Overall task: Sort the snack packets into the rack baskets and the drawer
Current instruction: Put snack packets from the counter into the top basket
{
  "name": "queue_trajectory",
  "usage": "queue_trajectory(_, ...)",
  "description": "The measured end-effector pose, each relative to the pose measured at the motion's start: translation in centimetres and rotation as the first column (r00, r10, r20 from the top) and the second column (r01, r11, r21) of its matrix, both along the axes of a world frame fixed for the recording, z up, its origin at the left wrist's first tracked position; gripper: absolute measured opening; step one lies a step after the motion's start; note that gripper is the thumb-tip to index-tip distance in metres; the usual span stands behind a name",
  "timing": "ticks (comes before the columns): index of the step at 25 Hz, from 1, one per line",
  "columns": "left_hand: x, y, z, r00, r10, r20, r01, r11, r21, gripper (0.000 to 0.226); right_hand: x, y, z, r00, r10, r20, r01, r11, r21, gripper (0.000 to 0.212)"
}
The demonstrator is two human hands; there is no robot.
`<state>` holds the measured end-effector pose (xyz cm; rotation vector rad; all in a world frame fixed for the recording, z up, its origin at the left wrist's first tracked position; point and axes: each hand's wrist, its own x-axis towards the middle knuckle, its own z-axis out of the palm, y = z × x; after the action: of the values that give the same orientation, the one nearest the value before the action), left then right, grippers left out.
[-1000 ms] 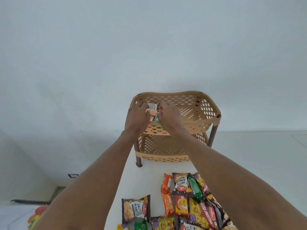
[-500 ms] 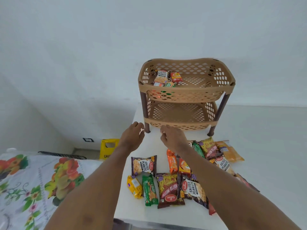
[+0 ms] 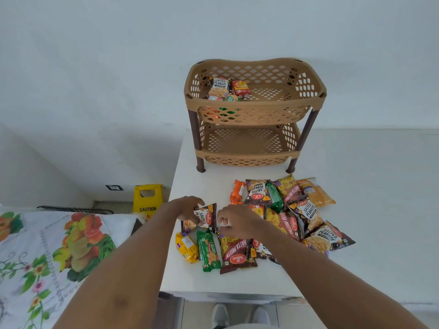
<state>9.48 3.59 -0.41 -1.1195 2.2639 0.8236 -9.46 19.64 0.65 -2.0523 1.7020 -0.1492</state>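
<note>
White table (image 3: 204, 186), two-tier rack (image 3: 254, 115) standing on its legs at the far left corner. All loose packets lie in front of the rack, overlapping. First row, from rack centre out past its right front leg: orange packet (image 3: 237, 192), Salted Peanuts packet (image 3: 256, 192), dark green packet (image 3: 274, 197), Khatta Meetha packet (image 3: 288, 189), clear orange bag (image 3: 314, 192). Further from the rack, right side: two more peanuts packets (image 3: 307, 212) (image 3: 329, 238). Furthest from the rack, in line with its left half: left peanuts packet (image 3: 205, 217), yellow packet (image 3: 186, 246), green packet (image 3: 209, 251), front Khatta Meetha packet (image 3: 235, 254).
</note>
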Motion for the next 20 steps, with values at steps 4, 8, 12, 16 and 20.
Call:
queue_trajectory(4,-0.6,-0.1,-0.9,0.996,-0.058,0.061,0.062,0.996,-0.067,0.083,3.8,1.7,-0.5,0.994,0.017,-0.11,-0.024,0.998,-0.063,0.035)
queue_trajectory(8,0.0,-0.4,-1.5,0.999,0.03,-0.041,-0.034,0.995,-0.095,0.063,6.8,2.8,-1.4,0.981,-0.051,-0.187,0.029,0.993,-0.116,0.055)
queue_trajectory(12,1.1,-0.8,-1.1,0.958,0.178,-0.227,-0.201,0.976,-0.085,0.052,7.9,2.7,-2.3,0.962,-0.122,-0.244,0.112,0.992,-0.057,0.064)
queue_trajectory(16,1.4,-0.9,-0.6,0.88,0.279,-0.384,-0.326,0.943,-0.063,0.051,8.3,1.6,-2.5,0.942,-0.238,-0.237,0.234,0.971,-0.044,0.071)
queue_trajectory(20,1.2,-0.9,-0.3,0.781,0.349,-0.518,-0.399,0.917,0.017,0.047,9.1,0.3,-2.8,0.912,-0.338,-0.232,0.346,0.938,-0.01,0.085)
